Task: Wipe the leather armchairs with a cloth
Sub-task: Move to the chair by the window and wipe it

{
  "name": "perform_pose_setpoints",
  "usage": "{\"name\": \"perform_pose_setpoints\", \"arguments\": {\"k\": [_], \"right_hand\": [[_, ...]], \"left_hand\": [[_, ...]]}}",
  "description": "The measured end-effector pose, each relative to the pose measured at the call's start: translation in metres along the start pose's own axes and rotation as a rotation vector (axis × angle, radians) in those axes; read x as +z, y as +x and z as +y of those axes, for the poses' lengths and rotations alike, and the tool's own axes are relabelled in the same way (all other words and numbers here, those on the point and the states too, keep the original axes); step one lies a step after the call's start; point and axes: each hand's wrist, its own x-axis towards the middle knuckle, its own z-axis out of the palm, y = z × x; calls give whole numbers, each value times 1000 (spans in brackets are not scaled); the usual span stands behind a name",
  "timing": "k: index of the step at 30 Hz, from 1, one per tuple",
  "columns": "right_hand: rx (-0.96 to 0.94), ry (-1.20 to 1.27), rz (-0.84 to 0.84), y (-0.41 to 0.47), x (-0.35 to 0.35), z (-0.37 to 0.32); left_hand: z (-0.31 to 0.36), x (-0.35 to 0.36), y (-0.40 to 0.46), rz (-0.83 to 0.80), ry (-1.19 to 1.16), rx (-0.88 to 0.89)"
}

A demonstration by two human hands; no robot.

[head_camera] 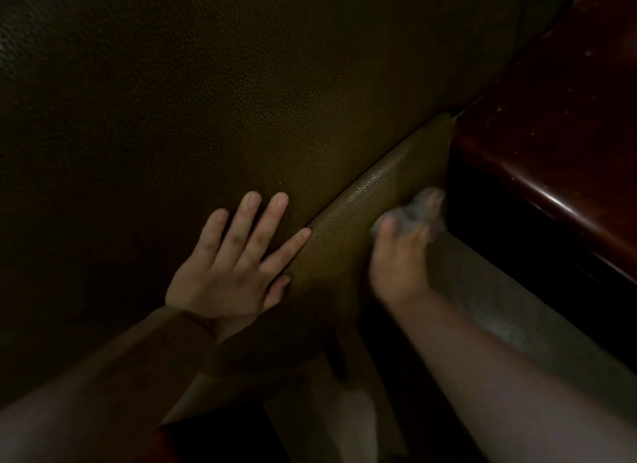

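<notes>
Leather, olive-brown, pebbled grain: armchair (213, 94), one item, filling nearly the whole head view in poor light.

Seam roll (362, 200), padded, taken as landmark. I logged its long axis as running from the lower left up to the right, ending against a dark polished wooden part (558, 145).

Left hand (227, 266): just left of the roll, flat on the broad panel, fingers straight and spread, index tip touching the roll's edge. It held nothing.

Right hand (400, 256): just right of the roll, blurred, fingers curled round a pale cloth (413, 214) bunched at the fingertips and lying against the roll's far flank, close to the wood.

Judgement: I took the right hand as the working one and the nearer to the unwiped crease. The stroke would likely follow the roll's axis, the left bracing the panel.
</notes>
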Motion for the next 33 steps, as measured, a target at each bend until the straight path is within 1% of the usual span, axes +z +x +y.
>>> {"name": "perform_pose_setpoints", "arguments": {"k": [2,3,5,6,8,9,10,11,13,14,16,18,19,20,22,23,24,25,27,29,30,31,33], "right_hand": [[210,171,171,56,-13,-3],[288,232,193,68,-16,-7],[336,288,212,51,-1,-6],[337,254,183,24,10,-3],[367,299,32,-35,26,-8],[375,263,-42,-52,29,0],[375,218,-57,-52,27,12],[403,222,-21,-34,20,18],[460,273,153,22,2,34],[516,301,209,48,-6,40],[573,388,255,71,-10,43],[509,400,280,44,3,45],[469,393,250,13,15,43],[433,401,167,-27,30,42],[427,433,-54,-113,55,35],[422,398,-125,-145,61,34],[360,327,-163,-151,61,33],[315,280,-151,-136,56,34],[294,197,26,-77,42,34],[321,300,267,-19,31,22],[335,352,344,-10,35,21],[353,358,345,-21,45,16],[332,270,226,-79,73,3]], "left_hand": [[1,1,2,-16,-30,-5],[1,1,3,-21,-47,-5],[0,1,5,-33,-71,5],[0,-1,5,-49,-86,11],[1,-3,5,-62,-93,19],[2,-5,6,-64,-90,19],[3,-7,6,-72,-86,14],[5,-7,6,-76,-79,9],[7,-6,5,-58,-54,7],[8,-3,5,-42,-50,9],[10,2,4,-17,-40,10],[10,7,4,4,-14,20],[11,7,3,3,-8,25],[12,6,2,-2,-10,28],[12,3,2,-20,-31,18],[12,1,3,-31,-49,13],[12,-1,3,-40,-53,11],[12,-1,4,-47,-50,18],[11,-2,5,-78,-56,27],[11,-1,6,-95,-101,23],[11,0,7,-100,-120,21],[10,0,6,-105,-135,23],[8,1,8,-119,-138,36]]}}
